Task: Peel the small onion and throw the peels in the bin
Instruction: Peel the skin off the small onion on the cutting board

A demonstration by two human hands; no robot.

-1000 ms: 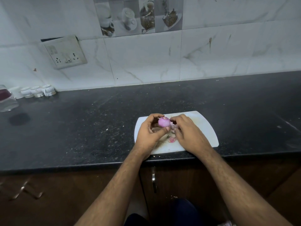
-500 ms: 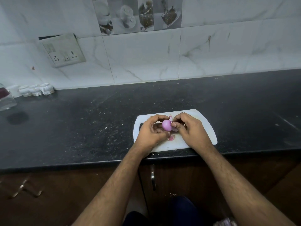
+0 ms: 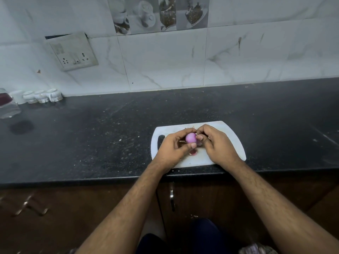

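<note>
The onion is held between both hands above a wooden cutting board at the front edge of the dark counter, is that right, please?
Not quite: the cutting board is white, seemingly plastic, not wooden. The head view shows the rest as you say: the onion held between the left hand and right hand above it, at the dark counter's front edge.

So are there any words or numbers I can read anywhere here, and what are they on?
None can be read.
Switch and socket plate on the wall: no lettering legible; faint marks, too blurred.
Picture tiles above: only cups and food, no words.
White cups at the far left: any pattern is too small to tell.
Cutting board and onion: no text.
</note>
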